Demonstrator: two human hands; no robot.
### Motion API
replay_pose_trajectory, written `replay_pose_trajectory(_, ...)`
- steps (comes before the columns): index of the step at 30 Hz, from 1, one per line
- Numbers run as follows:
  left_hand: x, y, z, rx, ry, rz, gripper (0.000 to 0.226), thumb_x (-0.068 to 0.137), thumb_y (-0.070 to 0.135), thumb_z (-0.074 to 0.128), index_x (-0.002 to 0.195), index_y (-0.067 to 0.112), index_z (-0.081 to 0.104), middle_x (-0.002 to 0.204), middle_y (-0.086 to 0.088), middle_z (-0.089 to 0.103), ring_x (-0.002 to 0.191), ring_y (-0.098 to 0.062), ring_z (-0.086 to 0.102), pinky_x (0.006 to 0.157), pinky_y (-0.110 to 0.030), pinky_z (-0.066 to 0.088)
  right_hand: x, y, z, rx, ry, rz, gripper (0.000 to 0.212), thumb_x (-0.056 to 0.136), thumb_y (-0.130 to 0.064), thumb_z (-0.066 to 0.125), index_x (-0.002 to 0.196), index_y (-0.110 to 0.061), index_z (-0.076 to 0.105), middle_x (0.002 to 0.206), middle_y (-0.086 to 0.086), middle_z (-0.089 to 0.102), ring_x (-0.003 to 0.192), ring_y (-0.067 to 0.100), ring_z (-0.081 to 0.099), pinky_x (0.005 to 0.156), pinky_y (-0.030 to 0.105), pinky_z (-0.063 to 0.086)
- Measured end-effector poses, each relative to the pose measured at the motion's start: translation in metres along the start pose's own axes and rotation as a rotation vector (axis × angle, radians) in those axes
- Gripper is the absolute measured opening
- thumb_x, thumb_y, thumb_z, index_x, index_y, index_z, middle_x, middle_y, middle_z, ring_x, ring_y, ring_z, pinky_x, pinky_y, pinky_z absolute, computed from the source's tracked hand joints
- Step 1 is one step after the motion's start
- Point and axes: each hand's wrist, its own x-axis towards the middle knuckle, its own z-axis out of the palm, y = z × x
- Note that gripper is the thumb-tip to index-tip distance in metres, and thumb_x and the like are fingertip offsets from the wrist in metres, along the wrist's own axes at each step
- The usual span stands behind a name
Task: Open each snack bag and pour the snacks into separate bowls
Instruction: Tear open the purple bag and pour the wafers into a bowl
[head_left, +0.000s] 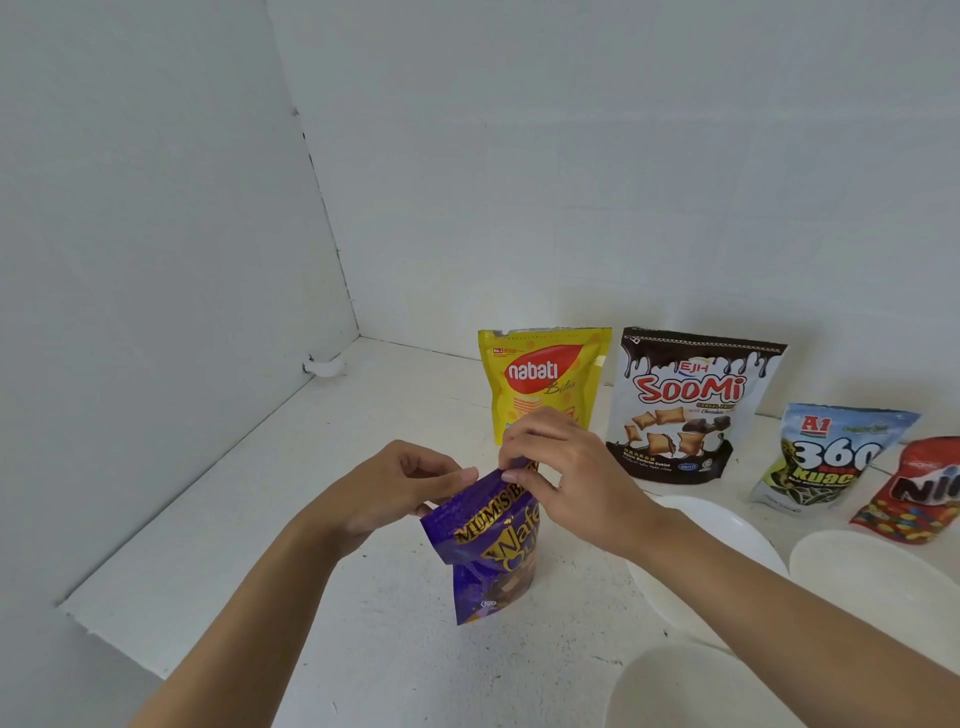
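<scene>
A purple wafer bag (488, 545) stands upright on the white table (291, 519), held at its top edge by both hands. My left hand (405, 483) pinches the top left corner. My right hand (561, 467) pinches the top right part of the same edge. Behind them stand a yellow nabati bag (540, 374) and a brown-and-white SooMi bag (691, 405). Farther right lean a blue-and-white 360 seed bag (826, 462) and a red candy bag (919, 493). White bowls sit at the right: one under my right forearm (727, 525), one at the far right (872, 577), one near the bottom edge (685, 686).
White walls close the table on the left and at the back, meeting in a corner (358, 335). A small white lump (324, 366) lies at the left wall's foot. The table's near left edge (104, 629) drops off.
</scene>
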Motion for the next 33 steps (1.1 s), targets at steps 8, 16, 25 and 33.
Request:
replay_pose_trajectory(8, -0.0004, -0.0022, -0.0018, -0.015, -0.006, -0.002, 0.038, 0.09, 0.045, 0.062, 0.103, 0.013, 0.078, 0.104, -0.007, 0.077, 0.105, -0.03, 0.07, 0.098, -0.05, 0.053, -0.0044, 0.0027, 0.0043, -0.038, 0.075, -0.048, 0.006, 0.085, -0.012, 0.076, 0.091, -0.009, 0.079, 0.095, 0.0, 0.072, 0.092, 0.016, 0.063, 0.078, 0.034, 0.055)
replay_pose_trajectory(16, 0.0035, -0.0009, -0.0013, -0.021, -0.012, 0.023, 0.031, 0.096, 0.037, 0.062, 0.102, 0.012, 0.079, 0.103, -0.008, 0.078, 0.104, -0.03, 0.07, 0.095, -0.046, 0.054, -0.0012, 0.0027, 0.0017, -0.01, 0.074, -0.071, 0.005, 0.085, -0.011, 0.076, 0.087, -0.008, 0.079, 0.092, 0.001, 0.072, 0.089, 0.016, 0.064, 0.078, 0.035, 0.054)
replay_pose_trajectory(25, 0.0052, -0.0049, -0.002, -0.069, -0.039, 0.032, 0.033, 0.094, 0.035, 0.062, 0.106, 0.009, 0.077, 0.107, -0.011, 0.076, 0.105, -0.033, 0.07, 0.098, -0.051, 0.052, -0.0039, 0.0052, 0.0011, 0.012, 0.082, -0.05, 0.004, 0.083, -0.01, 0.079, 0.087, -0.009, 0.08, 0.093, 0.0, 0.072, 0.09, 0.016, 0.064, 0.078, 0.035, 0.053)
replay_pose_trajectory(33, 0.004, -0.004, -0.0039, -0.037, -0.04, 0.043, 0.027, 0.098, 0.03, 0.061, 0.107, 0.01, 0.077, 0.108, -0.01, 0.077, 0.107, -0.033, 0.069, 0.099, -0.054, 0.051, -0.003, 0.0036, 0.0005, 0.08, 0.06, 0.011, 0.007, 0.082, -0.013, 0.08, 0.088, -0.01, 0.079, 0.095, -0.002, 0.072, 0.093, 0.013, 0.064, 0.083, 0.034, 0.052)
